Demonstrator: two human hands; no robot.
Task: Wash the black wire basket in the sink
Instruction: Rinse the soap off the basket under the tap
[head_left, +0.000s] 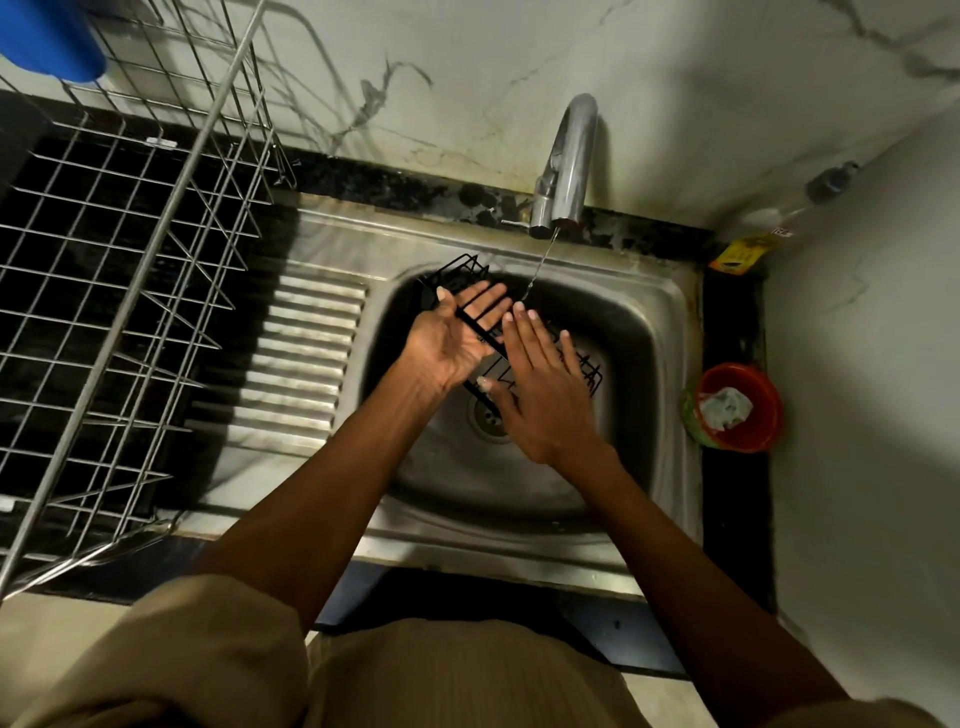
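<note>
black wire basket, tilted, over sink

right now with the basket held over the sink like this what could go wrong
The black wire basket is pressed between the flat fingers of the left hand and right hand, not gripped, so when wet it could slip into the sink.

The thin stream from the tap falls past the basket's far edge, so most of it may go unrinsed.

Fingers could catch on the wire ends.
</note>
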